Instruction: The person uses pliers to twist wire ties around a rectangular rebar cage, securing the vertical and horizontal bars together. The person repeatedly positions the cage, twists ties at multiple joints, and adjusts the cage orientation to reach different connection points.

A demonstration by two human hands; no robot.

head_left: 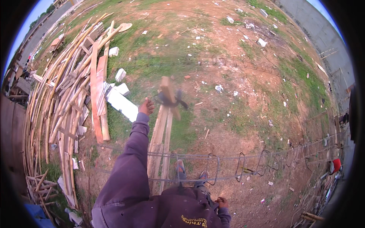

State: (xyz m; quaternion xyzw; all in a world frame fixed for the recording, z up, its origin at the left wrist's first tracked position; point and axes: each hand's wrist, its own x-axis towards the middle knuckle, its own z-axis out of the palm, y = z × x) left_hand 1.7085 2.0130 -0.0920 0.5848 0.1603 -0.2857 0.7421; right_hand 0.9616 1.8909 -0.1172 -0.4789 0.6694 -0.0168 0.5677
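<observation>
Two grips unclear: left hand (146,107), right hand (222,202); grassy dirt (232,136), bamboo pile (70,91), grey wall (315,28).

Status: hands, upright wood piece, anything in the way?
Left hand extended beside wood piece, grip unclear. Right hand low, grip unclear. Dark blurred object at wood piece. Rebar cage crosses view in front of planks.

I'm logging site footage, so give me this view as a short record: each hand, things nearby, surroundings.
Left hand: stretched forward, fingers curled, beside a blurred wooden piece; hold unclear
Right hand: low by the person's side
In front: steel bar frame with loops; long boards
Left side: pile of bamboo and timber; white blocks
Ground: patchy grass, reddish soil
</observation>
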